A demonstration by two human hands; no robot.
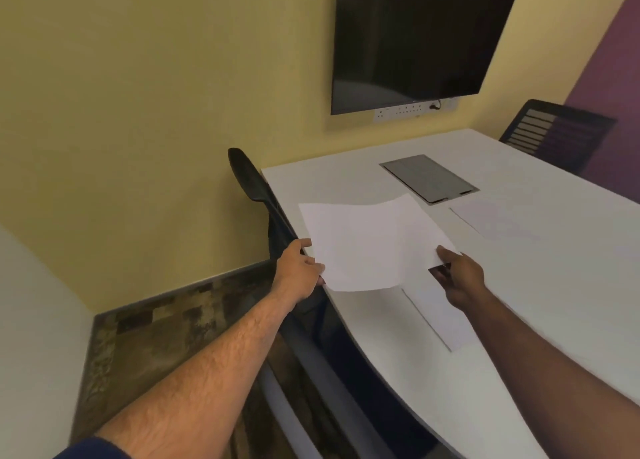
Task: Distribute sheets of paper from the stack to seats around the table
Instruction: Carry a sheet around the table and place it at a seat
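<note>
A person holds a single white sheet of paper [372, 244] over the near left edge of a white desk [554, 285], both hands pinching it at opposite sides. The left hand [299, 273] grips the sheet's left edge with thumb on top and fingers curled beneath, while the right hand [462, 278] pinches its near right corner between thumb and fingers. The sheet bows slightly, its far edge lifted and curved above the desk surface. Just beneath the right hand, another sheet [438, 315] lies flat on the desk near its curved edge, and a third sheet [491, 221] lies farther off to the right. A grey hatch panel [429, 178] is set flush in the desk beyond the held sheet. A black chair [256, 181] stands tucked against the desk's left side, its backrest rising just beside the left hand, and a second dark chair [557, 133] sits at the far right. A dark wall screen [422, 36] hangs on the yellow wall above a white socket strip [414, 110].
</note>
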